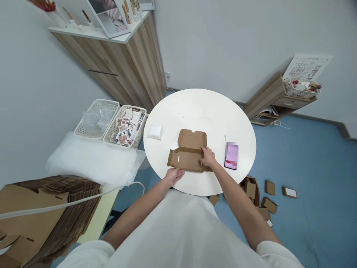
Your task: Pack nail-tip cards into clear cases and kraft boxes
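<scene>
A brown cardboard box [188, 159], unfolded with its lid panel turned away from me, lies on the round white table [200, 108]. My right hand [208, 156] grips its right side, with a finger near the fold and the thumb lower on the panel. By the near left edge of the cardboard rests my left hand [174, 176], fingers stretched to the right and touching or close to that edge. Left of the box sits a small stack of white padded sheets [155, 131]. A phone [231, 155] with a blurred pinkish screen lies to the right.
On my left are a basket of printed cards [128, 126], a basket of clear bags [97, 117], a pile of white pouches [92, 160] and stacked flat cardboard [55, 219]. Folded boxes [270, 187] lie on the floor at right. A cabinet [131, 63] stands behind.
</scene>
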A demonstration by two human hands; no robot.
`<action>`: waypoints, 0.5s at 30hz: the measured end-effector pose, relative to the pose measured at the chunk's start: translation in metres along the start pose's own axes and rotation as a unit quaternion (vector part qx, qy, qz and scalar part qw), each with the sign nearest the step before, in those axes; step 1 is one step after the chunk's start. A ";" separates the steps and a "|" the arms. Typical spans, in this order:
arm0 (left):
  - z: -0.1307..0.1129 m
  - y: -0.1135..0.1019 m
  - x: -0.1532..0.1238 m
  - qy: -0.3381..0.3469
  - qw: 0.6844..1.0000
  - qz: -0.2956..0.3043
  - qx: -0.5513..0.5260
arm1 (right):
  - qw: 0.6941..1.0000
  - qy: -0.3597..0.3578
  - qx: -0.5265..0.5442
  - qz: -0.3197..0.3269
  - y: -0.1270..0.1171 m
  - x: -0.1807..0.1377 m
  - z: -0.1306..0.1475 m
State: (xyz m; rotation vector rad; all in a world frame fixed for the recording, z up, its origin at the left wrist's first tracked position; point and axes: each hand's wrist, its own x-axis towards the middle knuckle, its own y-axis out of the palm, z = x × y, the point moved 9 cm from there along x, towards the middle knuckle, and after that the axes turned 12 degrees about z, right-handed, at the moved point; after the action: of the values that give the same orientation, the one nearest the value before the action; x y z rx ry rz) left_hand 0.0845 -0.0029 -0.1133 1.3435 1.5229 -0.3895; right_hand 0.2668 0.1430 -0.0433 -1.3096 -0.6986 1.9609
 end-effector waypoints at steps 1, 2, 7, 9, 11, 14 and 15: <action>-0.001 0.002 0.000 0.000 1.000 -0.003 -0.010 | 1.000 0.000 -0.015 -0.005 0.001 -0.002 0.002; -0.002 0.003 0.000 0.001 1.000 -0.005 -0.018 | 1.000 -0.001 -0.027 -0.010 0.001 -0.004 0.003; -0.005 0.008 0.000 0.008 0.999 -0.006 -0.036 | 0.993 0.006 -0.091 -0.079 -0.001 -0.019 0.009; -0.004 0.007 0.002 0.011 0.999 -0.006 -0.042 | 0.988 -0.005 -0.120 -0.101 0.000 -0.026 0.016; -0.004 0.007 0.003 0.010 0.999 -0.009 -0.046 | 0.983 -0.034 -0.144 -0.105 0.004 -0.030 0.024; -0.005 0.007 0.004 0.011 0.999 -0.009 -0.044 | 0.981 -0.080 -0.159 -0.080 0.013 -0.030 0.033; -0.006 0.008 0.003 0.012 0.999 -0.008 -0.042 | 0.981 -0.086 -0.159 -0.069 0.016 -0.028 0.033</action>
State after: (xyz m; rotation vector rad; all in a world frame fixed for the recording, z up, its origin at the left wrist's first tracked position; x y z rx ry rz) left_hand 0.0888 0.0059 -0.1107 1.2741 1.5540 -0.3177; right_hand 0.2398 0.1088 -0.0270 -1.2411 -1.1952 1.9203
